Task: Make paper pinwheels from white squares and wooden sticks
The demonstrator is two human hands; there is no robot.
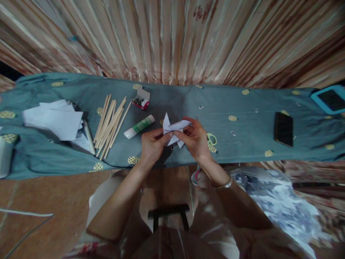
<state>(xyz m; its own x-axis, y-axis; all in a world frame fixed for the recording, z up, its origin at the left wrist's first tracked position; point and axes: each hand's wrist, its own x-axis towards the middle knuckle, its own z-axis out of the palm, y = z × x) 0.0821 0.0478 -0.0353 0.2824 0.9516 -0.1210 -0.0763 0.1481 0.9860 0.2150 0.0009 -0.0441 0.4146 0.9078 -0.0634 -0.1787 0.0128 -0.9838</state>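
Between my two hands is a white paper pinwheel (176, 126), its folded points sticking out at the top, right and bottom. My left hand (153, 145) pinches its left side, thumb on the front near the middle. From the right, my right hand (198, 140) grips it too, its thumb pressed close to the centre and its fingers behind the paper. Just left of my left hand lies a glue stick (139, 126) with a green label. Scissors (211, 138) with light green handles lie partly hidden behind my right hand.
Wooden sticks (110, 126) lie left of the glue stick, beside a pile of white paper (59, 120). An opened small red box (141, 100) holds small metal pieces. A black phone (283, 129) and a blue-cased device (330, 99) lie right on the green cloth (253, 136).
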